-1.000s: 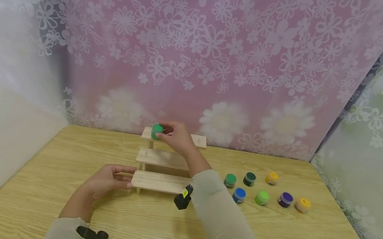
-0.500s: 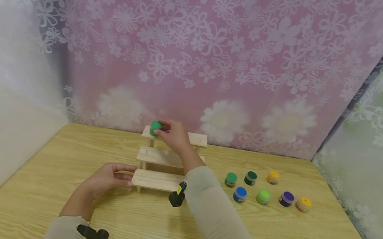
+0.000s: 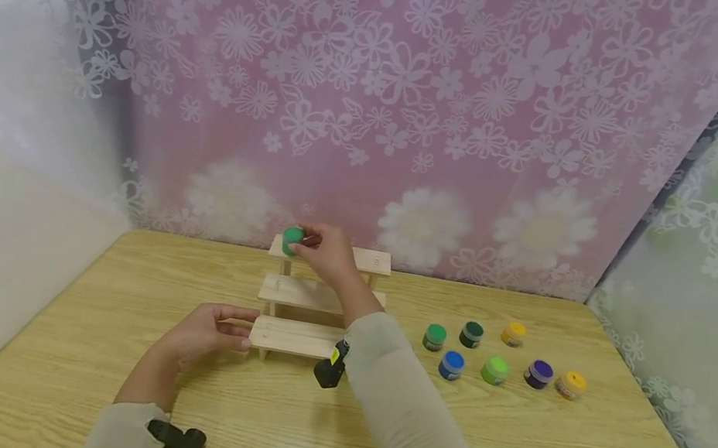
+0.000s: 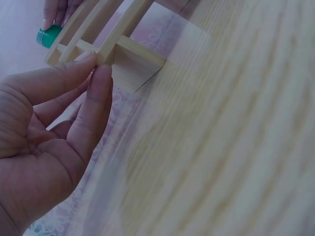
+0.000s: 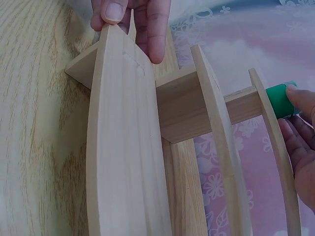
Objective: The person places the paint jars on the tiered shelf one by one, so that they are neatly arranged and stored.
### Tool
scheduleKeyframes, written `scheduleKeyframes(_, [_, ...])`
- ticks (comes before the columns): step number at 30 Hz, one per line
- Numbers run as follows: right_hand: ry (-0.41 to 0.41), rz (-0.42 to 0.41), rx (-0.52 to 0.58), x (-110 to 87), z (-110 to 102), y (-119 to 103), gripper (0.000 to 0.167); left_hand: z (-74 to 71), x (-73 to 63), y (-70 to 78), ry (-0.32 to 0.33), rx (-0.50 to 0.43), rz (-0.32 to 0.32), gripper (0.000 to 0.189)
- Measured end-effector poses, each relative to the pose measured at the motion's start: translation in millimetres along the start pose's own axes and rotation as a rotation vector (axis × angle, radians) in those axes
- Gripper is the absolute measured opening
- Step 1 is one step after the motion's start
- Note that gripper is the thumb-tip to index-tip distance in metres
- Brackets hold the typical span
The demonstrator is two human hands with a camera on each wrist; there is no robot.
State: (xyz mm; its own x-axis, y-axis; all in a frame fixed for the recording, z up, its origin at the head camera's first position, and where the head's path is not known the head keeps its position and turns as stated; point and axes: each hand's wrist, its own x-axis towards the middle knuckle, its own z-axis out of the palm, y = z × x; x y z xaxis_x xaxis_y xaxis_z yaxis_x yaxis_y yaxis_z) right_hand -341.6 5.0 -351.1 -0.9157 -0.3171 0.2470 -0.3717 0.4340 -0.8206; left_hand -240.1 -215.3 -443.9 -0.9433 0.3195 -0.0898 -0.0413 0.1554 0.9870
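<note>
A three-tiered wooden stand [image 3: 292, 290] stands on the table. My left hand [image 3: 204, 331] pinches the left end of its lowest board [image 4: 106, 51] between thumb and fingers. At the left end of the top board [image 3: 370, 260], my right hand [image 3: 332, 253] grips a small jar with a green lid [image 3: 291, 239], thumb on the near side. In the right wrist view the green jar [image 5: 279, 101] touches the top board, its base against the wood. The right forearm hides the right part of the lower boards.
Right of the stand are several small paint jars: green [image 3: 434, 336], dark green [image 3: 472, 333], blue [image 3: 452, 364], light green [image 3: 495, 369], purple [image 3: 539, 373] and two yellow, one at the back [image 3: 514, 333]. A floral curtain [image 3: 419, 108] hangs behind the table [image 3: 270, 429].
My right hand has shifted the green jar slightly left along the top board, then stays almost still. My left hand keeps its hold on the lowest board.
</note>
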Motion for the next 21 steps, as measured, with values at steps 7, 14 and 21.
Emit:
scheduleKeyframes(7, [0.048,0.006,0.087,-8.7,-4.8,6.2,0.044,1.6,1.8,-3.7,0.009,-0.002,-0.011,0.06])
scheduleKeyframes(14, [0.111,-0.02,0.094,-18.5,-9.4,12.4,0.039,2.1,1.4,-1.6,0.0,0.004,0.007,0.059])
scheduleKeyframes(21, [0.17,-0.081,0.099,-28.5,-13.8,16.7,0.034,2.2,-0.3,0.3,0.003,0.003,0.011,0.06])
